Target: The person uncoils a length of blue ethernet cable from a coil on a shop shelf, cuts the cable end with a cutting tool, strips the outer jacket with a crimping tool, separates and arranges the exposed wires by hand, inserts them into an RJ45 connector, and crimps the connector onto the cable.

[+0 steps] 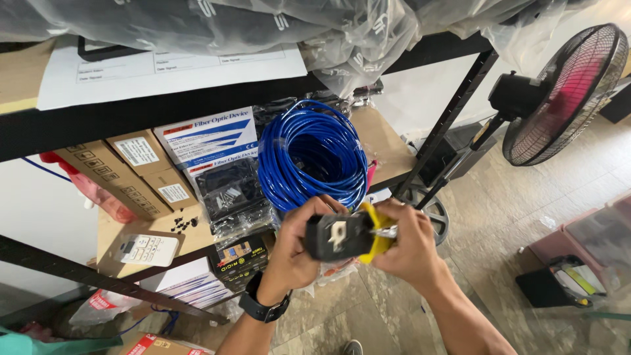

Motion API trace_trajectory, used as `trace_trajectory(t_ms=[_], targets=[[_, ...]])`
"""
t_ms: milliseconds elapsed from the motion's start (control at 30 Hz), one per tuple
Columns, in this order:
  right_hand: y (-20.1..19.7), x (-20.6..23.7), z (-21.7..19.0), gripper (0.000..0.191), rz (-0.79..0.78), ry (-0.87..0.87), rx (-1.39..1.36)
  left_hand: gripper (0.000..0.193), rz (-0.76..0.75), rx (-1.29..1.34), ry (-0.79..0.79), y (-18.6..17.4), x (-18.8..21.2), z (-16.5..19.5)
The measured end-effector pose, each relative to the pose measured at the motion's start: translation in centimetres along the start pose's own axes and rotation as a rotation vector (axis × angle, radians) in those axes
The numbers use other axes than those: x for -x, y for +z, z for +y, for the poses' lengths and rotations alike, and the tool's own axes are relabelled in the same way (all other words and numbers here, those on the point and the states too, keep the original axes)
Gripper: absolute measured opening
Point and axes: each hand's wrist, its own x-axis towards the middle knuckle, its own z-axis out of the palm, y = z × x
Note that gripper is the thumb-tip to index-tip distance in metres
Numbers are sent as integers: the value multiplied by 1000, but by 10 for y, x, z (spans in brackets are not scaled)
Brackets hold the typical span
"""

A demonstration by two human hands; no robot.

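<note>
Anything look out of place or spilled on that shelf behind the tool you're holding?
Yes: small dark screws lie scattered loose on the shelf board beside the bagged parts. The blue cable coil looks tidy. Both the left hand and right hand grip the black-and-yellow tool.

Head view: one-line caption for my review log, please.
Both hands, left hand and right hand, grip a black-and-yellow hand tool before a blue cable coil.

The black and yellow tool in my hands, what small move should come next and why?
Probably turn the black and yellow hand tool so its working end faces you. Both hands grip it: the left hand wraps the black body, the right hand covers the yellow part, where a bit of metal shows. No free end of the blue cable coil behind it is in hand, and the fingers hide much of the tool.
</note>
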Motion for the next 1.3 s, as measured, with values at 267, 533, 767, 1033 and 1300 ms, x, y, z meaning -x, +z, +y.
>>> trace_trajectory(t_ms=[267, 533, 767, 1033, 1300], targets=[[-1, -1, -2, 73, 142, 67, 135, 17, 113, -15, 69, 16, -2, -2], [-9, 5, 30, 78, 14, 669, -776, 20, 192, -249, 0, 43, -11, 4], [-15, 8, 133, 67, -22, 985, -1025, 17, 322, -369, -219, 66, -41, -5], [16, -3, 213, 79, 39, 1105, -554, 22, 370, -315, -10, 74, -34, -26], [52, -8, 255, 94, -133, 906, 403, 28, 371, -293, 48, 68, -20, -38]])
